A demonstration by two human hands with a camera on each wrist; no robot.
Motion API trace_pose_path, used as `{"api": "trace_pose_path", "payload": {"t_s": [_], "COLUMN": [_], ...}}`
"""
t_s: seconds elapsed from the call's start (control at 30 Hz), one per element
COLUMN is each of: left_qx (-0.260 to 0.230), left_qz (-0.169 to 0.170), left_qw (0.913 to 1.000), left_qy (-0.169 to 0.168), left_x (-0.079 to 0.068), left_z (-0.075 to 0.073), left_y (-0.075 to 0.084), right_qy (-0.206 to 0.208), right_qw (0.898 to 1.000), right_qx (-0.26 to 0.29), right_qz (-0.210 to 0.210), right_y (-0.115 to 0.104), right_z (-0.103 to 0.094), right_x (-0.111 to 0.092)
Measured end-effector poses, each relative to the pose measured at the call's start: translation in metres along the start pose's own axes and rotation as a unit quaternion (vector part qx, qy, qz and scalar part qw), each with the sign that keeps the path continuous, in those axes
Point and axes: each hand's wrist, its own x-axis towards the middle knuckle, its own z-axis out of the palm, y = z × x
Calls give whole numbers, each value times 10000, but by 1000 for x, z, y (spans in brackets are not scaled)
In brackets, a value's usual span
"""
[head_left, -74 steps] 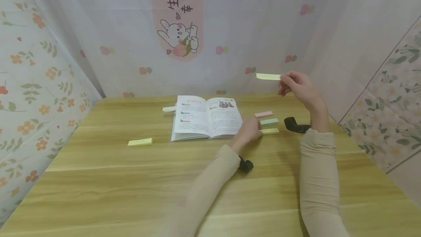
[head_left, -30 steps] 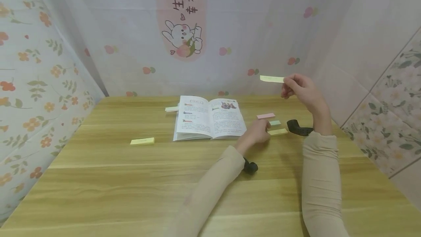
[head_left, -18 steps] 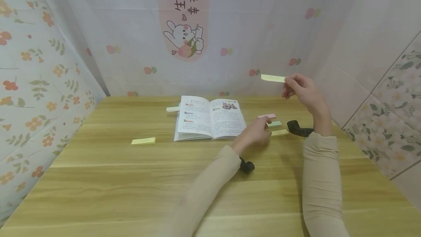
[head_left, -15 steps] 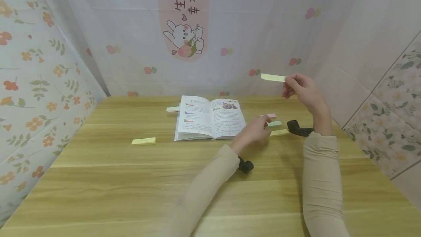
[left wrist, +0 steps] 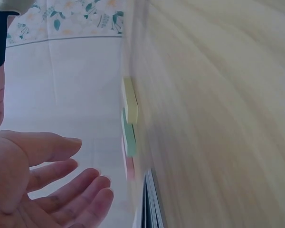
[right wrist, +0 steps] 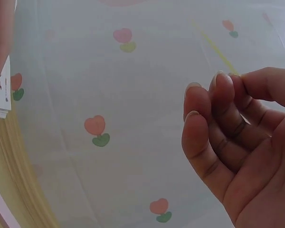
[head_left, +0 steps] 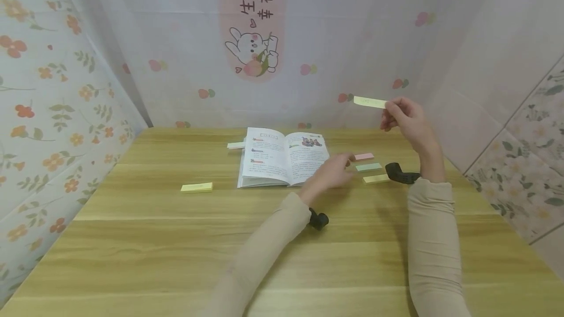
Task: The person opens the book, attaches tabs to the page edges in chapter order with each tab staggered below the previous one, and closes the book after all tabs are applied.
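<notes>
In the head view my right hand is raised above the table's far right. Its thumb and fingertip pinch one end of a pale yellow sticky-note strip with faint writing, seen edge-on in the right wrist view. My left hand, lower down, hovers by the right edge of an open book. Nothing is between its loosely bent fingers in the left wrist view. Just right of it lie three sticky-note pads: pink, green and yellow.
Another yellow sticky-note pad lies on the wooden table left of the book. A whitish strip sticks out at the book's left edge. Patterned curtains stand behind and at both sides. Black cameras sit on the wrists.
My left hand has drawn back left from the pads toward the book, uncovering them. The yellow pad by it has shifted right relative to the green one. My right hand keeps holding the strip up.
</notes>
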Motion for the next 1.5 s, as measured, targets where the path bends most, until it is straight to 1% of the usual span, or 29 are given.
{"api": "trace_pose_path", "payload": {"t_s": [0.1,0.27,0.63,0.8,1.03,1.3,1.43,1.5], "left_qx": [51,100,370,509,688,1064,1296,1324], "left_qz": [65,143,102,7,-72,-418,-727,-866], "left_qw": [10000,9998,9991,9986,9972,9928,9881,9865], "left_qy": [-29,26,158,146,267,347,402,430], "left_x": [-3,-9,-18,-21,-25,-31,-35,-37], "left_z": [-4,-10,-22,-28,-37,-45,-48,-49], "left_y": [-6,-14,-28,-36,-48,-53,-55,-57], "right_qy": [26,106,142,262,352,319,271,240], "right_qw": [10000,9999,9998,9996,9982,9975,9972,9968], "right_qx": [11,-84,127,-106,-454,-593,-650,-722], "right_qz": [-12,25,29,33,162,226,248,245], "right_y": [3,4,5,7,11,15,20,24], "right_z": [1,4,7,8,12,17,19,20], "right_x": [1,1,2,4,6,9,11,12]}}
